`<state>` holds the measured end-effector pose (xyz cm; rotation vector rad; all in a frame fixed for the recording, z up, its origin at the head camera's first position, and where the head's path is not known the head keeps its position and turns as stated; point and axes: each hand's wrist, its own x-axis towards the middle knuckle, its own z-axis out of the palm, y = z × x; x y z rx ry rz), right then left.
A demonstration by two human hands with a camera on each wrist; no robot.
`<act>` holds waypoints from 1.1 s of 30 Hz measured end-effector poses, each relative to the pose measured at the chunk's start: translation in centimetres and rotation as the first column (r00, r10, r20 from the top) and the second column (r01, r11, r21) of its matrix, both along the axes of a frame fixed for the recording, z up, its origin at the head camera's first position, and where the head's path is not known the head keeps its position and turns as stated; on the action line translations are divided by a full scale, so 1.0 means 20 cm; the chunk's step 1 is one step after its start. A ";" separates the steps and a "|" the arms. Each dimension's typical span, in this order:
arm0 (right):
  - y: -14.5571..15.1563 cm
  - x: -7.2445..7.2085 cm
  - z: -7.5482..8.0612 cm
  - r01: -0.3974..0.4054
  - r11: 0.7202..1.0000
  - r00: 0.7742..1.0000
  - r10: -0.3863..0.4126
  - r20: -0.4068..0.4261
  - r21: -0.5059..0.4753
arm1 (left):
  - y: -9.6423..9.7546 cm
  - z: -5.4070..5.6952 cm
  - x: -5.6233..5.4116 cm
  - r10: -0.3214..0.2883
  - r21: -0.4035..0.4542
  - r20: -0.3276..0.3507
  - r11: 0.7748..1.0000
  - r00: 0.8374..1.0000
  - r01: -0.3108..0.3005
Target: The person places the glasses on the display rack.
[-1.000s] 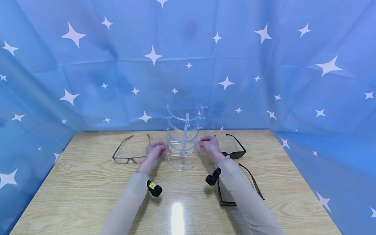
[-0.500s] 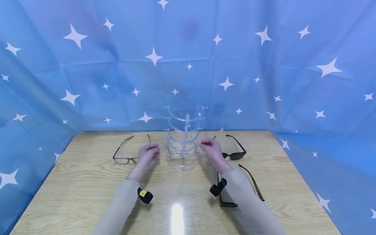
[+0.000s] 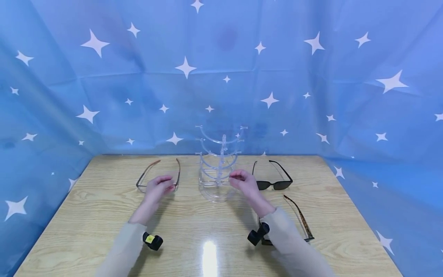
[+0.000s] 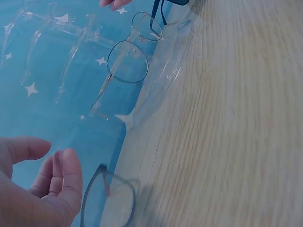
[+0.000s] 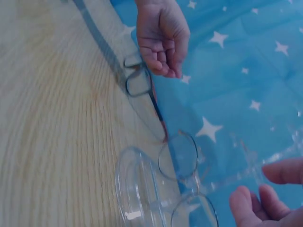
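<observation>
A clear tiered display stand stands upright at the table's back middle. Round thin-rimmed glasses sit on its lowest tier. My left hand hovers over rectangular dark-framed glasses with reddish-brown temples, hiding part of their front; its fingers are loosely bent, with a gap to the thumb and nothing between them. Beside the stand's right side is my right hand, thumb and fingers apart in the right wrist view, holding nothing. Whether it touches the stand I cannot tell.
Black sunglasses lie right of the stand, temples pointing back. Nearer me, tortoiseshell-templed glasses are partly covered by the right sleeve. A star-patterned blue cloth hangs behind the wooden table.
My left hand has moved away from the stand, leftward to over the dark-framed glasses. My right hand has stayed by the stand, shifting slightly toward me. The stand looks unmoved.
</observation>
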<state>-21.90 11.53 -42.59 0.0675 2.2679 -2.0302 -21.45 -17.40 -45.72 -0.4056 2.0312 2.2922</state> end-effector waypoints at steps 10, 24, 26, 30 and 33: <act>-0.10 0.06 0.02 -0.094 0.995 0.995 0.093 -0.035 -0.014 | -0.17 0.01 0.07 0.018 -0.038 -0.005 0.999 1.000 -0.018; -0.26 0.08 0.04 -0.188 0.980 0.980 0.182 -0.083 -0.065 | -0.37 0.00 0.12 0.020 -0.019 -0.020 1.000 1.000 -0.020; -0.29 0.08 0.04 -0.209 0.976 0.976 0.204 -0.078 -0.058 | -0.39 -0.01 0.11 0.018 -0.019 -0.018 1.000 1.000 -0.018; -0.35 0.08 0.03 -0.273 0.960 0.961 0.270 -0.057 -0.066 | -0.44 -0.01 0.10 0.029 -0.024 -0.022 0.999 0.999 -0.030; -0.40 0.08 0.02 -0.308 0.947 0.951 0.306 -0.039 -0.096 | -0.48 -0.01 0.08 0.053 -0.021 -0.024 0.998 0.998 -0.054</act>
